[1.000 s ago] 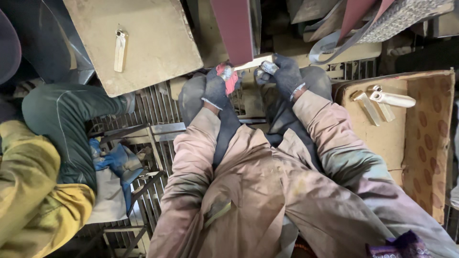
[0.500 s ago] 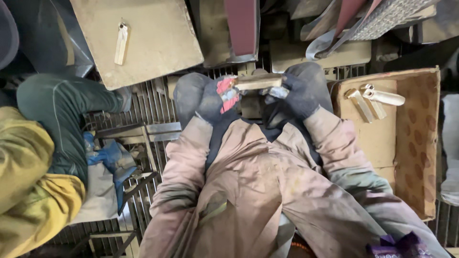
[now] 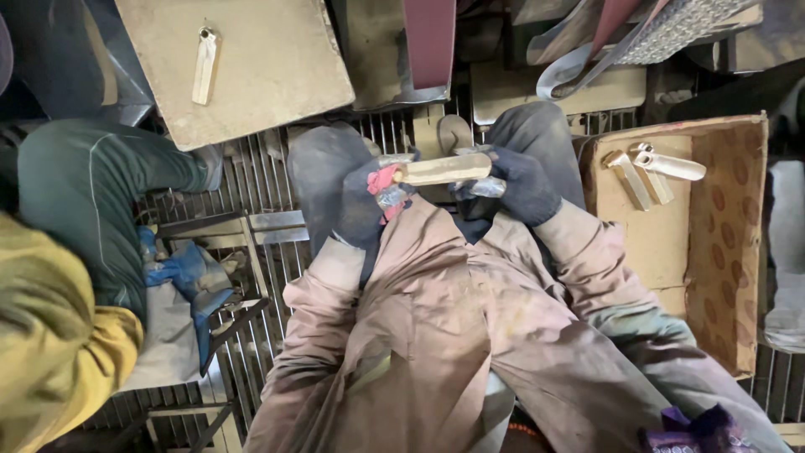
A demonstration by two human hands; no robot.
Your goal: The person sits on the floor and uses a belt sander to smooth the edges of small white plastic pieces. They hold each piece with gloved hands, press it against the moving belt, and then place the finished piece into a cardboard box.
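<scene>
A pale brass-coloured metal bar (image 3: 443,169) lies crosswise between both gloved hands, close in front of my chest. My left hand (image 3: 369,201), in a dark glove with a red patch and taped fingertips, grips its left end. My right hand (image 3: 513,183), in a dark glove, holds the right end. Both hands sit over my knees, just below the dark red sanding belt (image 3: 429,42).
A cardboard box (image 3: 721,243) at right holds a few similar metal pieces (image 3: 654,168). One more piece (image 3: 205,65) lies on a tan board (image 3: 251,67) at upper left. Another person in green trousers and a yellow sleeve (image 3: 50,352) sits at left. Metal grating (image 3: 260,176) covers the floor.
Both hands have come down from the belt toward my chest. The bar, first barely visible between the gloves, is now turned crosswise and held at both ends.
</scene>
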